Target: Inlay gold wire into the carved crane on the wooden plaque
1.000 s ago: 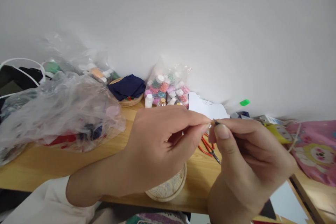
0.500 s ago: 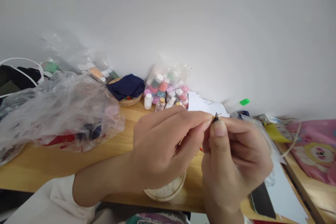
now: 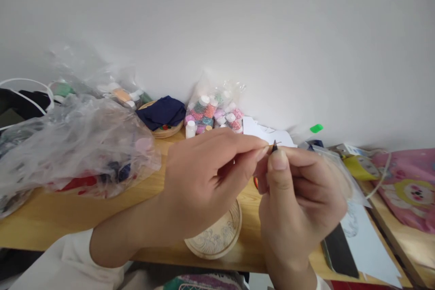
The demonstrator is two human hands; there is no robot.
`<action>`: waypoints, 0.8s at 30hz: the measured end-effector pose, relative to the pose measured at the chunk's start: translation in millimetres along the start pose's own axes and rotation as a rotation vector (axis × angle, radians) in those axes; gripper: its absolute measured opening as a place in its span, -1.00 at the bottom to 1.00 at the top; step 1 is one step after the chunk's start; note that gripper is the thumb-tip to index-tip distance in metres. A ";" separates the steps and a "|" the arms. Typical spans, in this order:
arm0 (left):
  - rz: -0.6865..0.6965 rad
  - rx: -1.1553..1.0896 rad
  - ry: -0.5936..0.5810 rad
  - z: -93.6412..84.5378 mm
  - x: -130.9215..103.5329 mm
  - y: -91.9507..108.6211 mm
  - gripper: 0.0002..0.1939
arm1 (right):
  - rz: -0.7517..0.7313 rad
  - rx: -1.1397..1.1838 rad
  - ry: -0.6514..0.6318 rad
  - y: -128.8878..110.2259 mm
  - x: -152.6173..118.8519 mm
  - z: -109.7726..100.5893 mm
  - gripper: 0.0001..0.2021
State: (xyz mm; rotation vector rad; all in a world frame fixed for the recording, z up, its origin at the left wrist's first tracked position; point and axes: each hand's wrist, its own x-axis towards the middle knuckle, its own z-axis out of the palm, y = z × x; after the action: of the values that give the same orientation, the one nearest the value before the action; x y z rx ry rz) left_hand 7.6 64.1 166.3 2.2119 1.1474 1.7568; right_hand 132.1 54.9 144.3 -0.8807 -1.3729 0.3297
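Two pinches nearly meet in front of me, up and to the right of the round patterned disc (image 3: 217, 240). With my right hand (image 3: 295, 199) I have a small dark pointed piece (image 3: 275, 147) closed between thumb and forefinger, its point sticking up above my thumbnail. My left hand (image 3: 204, 181) is pinched shut, thumb against forefinger, and its fingertips come in just beside that piece; whether they grip anything is too small to tell. A thin strand (image 3: 279, 143) shows next to the dark point

The disc lies flat on the wooden table (image 3: 142, 190), partly under my left hand in my view. Just beyond it and to the right, a bit of orange-red (image 3: 256, 182) peeks out behind my fingers. Farther beyond the disc, against the pale wall (image 3: 217, 22), stand a clear bag of colourful jars (image 3: 215, 106) and a white bottle (image 3: 190, 129), with white paper (image 3: 268, 135) to their right. Beyond the disc to the left is a navy cloth (image 3: 163, 112) on a round wooden piece (image 3: 170, 132), and nearer, also left of the disc, a big crumpled plastic bag (image 3: 88, 145). Right of the disc, past my right hand, lie a dark flat slab (image 3: 341, 253) and a sheet with a drawing (image 3: 370, 244); farthest right is a pink bag (image 3: 408, 181) with a cartoon face
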 end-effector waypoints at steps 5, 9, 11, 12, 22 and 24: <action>-0.074 0.000 -0.004 -0.3 -1.8 -2.4 -0.85 | 0.049 0.015 0.014 2.4 -1.4 -0.4 -0.91; -0.094 -0.042 -0.017 -3.0 -1.9 -5.5 -0.85 | 0.065 -0.002 -0.014 2.4 -1.0 -2.1 -0.92; -0.119 -0.052 -0.020 -3.9 -1.1 -6.9 -0.85 | 0.076 -0.028 -0.046 1.9 0.2 -4.0 -0.94; -0.126 -0.059 -0.025 -4.2 -0.6 -7.5 -0.85 | 0.083 -0.039 -0.058 1.8 1.0 -5.1 -0.94; -0.174 -0.196 -0.058 -3.8 4.7 -9.3 -0.84 | 0.061 -0.086 -0.136 3.0 3.2 -12.0 -0.96; -0.198 -0.216 -0.059 -3.6 4.1 -8.9 -0.83 | 0.038 -0.143 -0.117 3.4 1.9 -11.9 -0.97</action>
State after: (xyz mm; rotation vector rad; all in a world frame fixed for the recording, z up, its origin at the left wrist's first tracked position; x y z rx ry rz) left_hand 0.3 71.6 166.4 1.9414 1.0666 1.6396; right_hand 144.6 54.2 143.8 -1.0194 -1.5032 0.3192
